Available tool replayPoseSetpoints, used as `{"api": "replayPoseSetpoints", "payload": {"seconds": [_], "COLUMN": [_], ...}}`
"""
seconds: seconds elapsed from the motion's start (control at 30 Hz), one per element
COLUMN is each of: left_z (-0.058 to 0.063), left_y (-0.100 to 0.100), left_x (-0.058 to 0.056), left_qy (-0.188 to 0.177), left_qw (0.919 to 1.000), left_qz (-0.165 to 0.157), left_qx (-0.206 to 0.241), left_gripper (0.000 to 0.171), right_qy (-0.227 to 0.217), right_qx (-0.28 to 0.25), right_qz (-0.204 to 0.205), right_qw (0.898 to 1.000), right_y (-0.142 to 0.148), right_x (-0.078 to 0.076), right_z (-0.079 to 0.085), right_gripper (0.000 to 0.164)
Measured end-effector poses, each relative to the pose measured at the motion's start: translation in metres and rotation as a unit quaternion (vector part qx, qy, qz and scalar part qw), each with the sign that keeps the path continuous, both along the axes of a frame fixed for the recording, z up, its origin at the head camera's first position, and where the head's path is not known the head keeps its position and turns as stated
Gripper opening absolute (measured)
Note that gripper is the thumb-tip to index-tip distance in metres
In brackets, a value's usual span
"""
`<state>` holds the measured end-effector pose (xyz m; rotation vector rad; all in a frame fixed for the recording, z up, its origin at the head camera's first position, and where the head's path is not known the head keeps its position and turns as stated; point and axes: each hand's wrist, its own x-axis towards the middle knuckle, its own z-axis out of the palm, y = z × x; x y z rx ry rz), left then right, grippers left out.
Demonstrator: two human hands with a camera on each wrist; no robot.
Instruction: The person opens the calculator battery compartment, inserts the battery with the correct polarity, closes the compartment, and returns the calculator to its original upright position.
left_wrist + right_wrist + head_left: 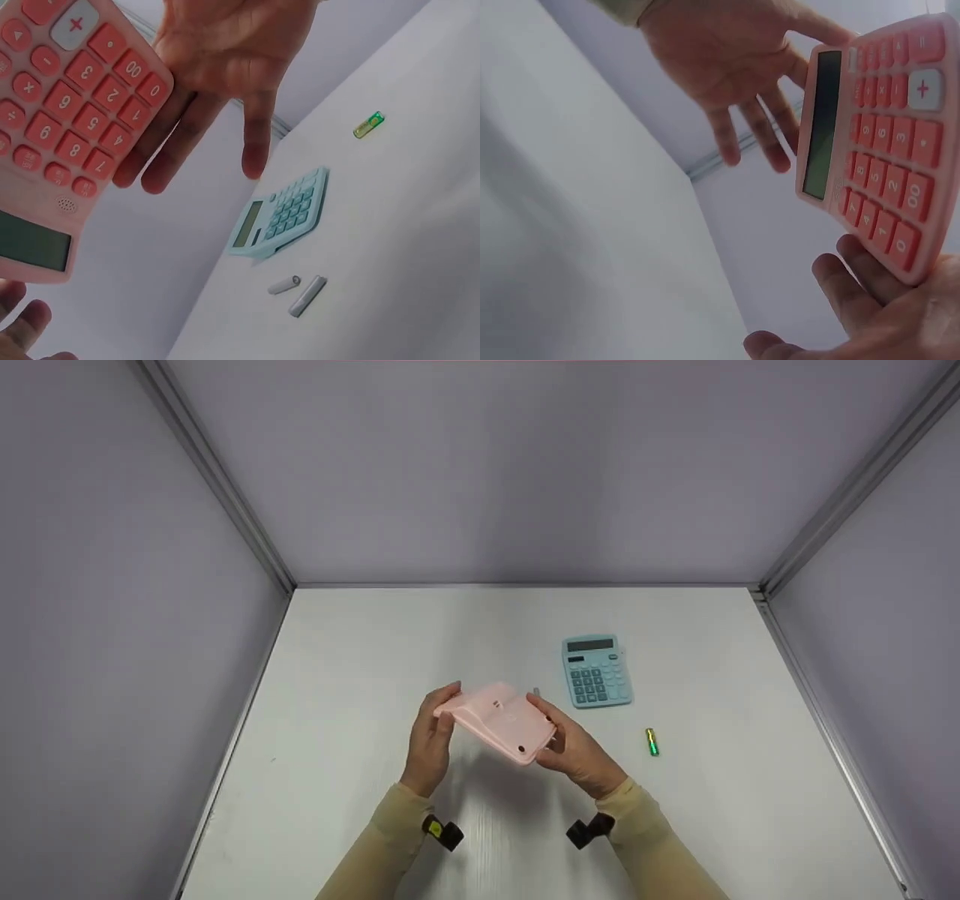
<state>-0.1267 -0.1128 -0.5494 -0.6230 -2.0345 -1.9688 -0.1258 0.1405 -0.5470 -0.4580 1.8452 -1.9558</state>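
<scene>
Both hands hold a pink calculator (499, 720) up above the white table, its back turned toward the head camera. The left hand (431, 742) grips its screen end, thumb on the near side. At the key end, the right hand (577, 754) pinches the edge between thumb and fingers. Seen from below in the right wrist view, the calculator shows its dark screen (823, 124) and red keys (889, 172). Several fingers of both hands stand stretched out, away from the casing.
A light blue calculator (598, 671) lies face up beyond the right hand. Right of that hand is a green and gold battery (652, 742). Two grey cylindrical batteries (307, 296) lie close together by the blue calculator. Grey panels (525, 472) enclose the table.
</scene>
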Motion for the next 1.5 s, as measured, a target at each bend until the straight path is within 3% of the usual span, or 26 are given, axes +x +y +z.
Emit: {"api": "replayPoseSetpoints", "payload": {"seconds": [0.03,0.2,0.33,0.4,0.57,0.63,0.7,0.8,0.97,1.17,1.3,1.5], "left_z": [0.0,0.021,0.021,0.016,-0.01,-0.021,-0.03,-0.042,-0.061,-0.077,-0.084,-0.087], "left_y": [0.0,-0.001,-0.002,-0.003,-0.008,-0.01,-0.014,-0.02,-0.033,-0.041,-0.044,-0.044], "left_x": [0.0,0.011,0.014,0.013,0.007,0.005,0.005,0.007,0.009,0.006,0.004,0.002], "left_qy": [0.003,-0.021,-0.033,-0.033,-0.034,-0.043,-0.053,-0.066,-0.061,0.017,0.029,0.036], "left_qw": [1.0,0.9989,0.9976,0.9973,0.9971,0.9961,0.9931,0.9804,0.9458,0.9242,0.9111,0.883], "left_qz": [-0.003,-0.012,-0.03,-0.037,-0.052,-0.058,-0.053,-0.034,-0.026,-0.025,-0.019,-0.008], "left_qx": [-0.005,-0.04,-0.053,-0.055,-0.043,-0.051,-0.09,-0.182,-0.318,-0.381,-0.411,-0.468], "left_gripper": [0.041,0.042,0.044,0.046,0.047,0.048,0.052,0.064,0.092,0.102,0.099,0.098], "right_qy": [0.014,0.076,0.096,0.102,0.114,0.131,0.16,0.218,0.295,0.354,0.374,0.393], "right_qx": [0.014,0.07,0.096,0.109,0.158,0.19,0.23,0.282,0.33,0.358,0.385,0.416], "right_qz": [-0.001,0.001,-0.007,-0.014,-0.039,-0.05,-0.057,-0.06,-0.051,-0.049,-0.043,-0.027], "right_qw": [1.0,0.995,0.991,0.989,0.98,0.972,0.958,0.932,0.895,0.862,0.843,0.82], "right_y": [0.002,0.011,0.014,0.015,0.015,0.014,0.012,0.01,0.007,0.002,-0.001,-0.003], "right_x": [0.0,0.003,0.006,0.007,0.012,0.015,0.017,0.019,0.022,0.024,0.022,0.019], "right_z": [0.0,-0.001,0.0,-0.001,-0.009,-0.015,-0.023,-0.038,-0.059,-0.076,-0.084,-0.091], "right_gripper": [0.096,0.099,0.098,0.098,0.099,0.1,0.103,0.106,0.109,0.11,0.109,0.107]}}
